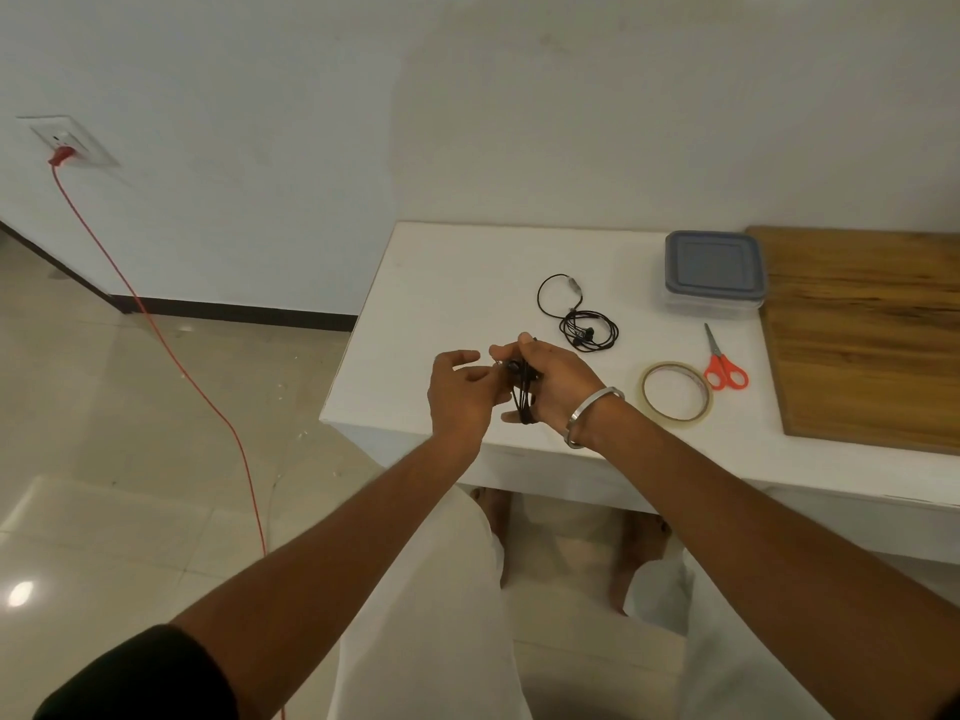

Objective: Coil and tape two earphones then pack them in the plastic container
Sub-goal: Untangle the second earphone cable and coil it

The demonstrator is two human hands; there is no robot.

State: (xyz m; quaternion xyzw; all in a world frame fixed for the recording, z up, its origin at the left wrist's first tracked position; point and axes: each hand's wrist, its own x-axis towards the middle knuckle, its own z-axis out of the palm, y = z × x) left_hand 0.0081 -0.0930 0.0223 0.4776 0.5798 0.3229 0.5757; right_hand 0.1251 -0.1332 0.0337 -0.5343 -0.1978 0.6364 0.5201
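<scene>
I'm coiling earphone 1 (523,394): right hand (558,384) gripping the coil over the tabletop (441,304), left hand (460,394) pinching its end. Earphone 2 (582,322), tape (675,391), closed container (714,272) are lying untouched; taping & packing pending.

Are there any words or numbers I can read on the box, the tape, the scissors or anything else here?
None can be read.
Plastic container: its grey lid shows no label.
Tape roll: no print visible on it.
Scissors: plain orange handles, no brand showing.
Wall socket: any marking is too small and blurred to tell.
Earphones on the table and the ones in the right hand: too small to show any text.
</scene>
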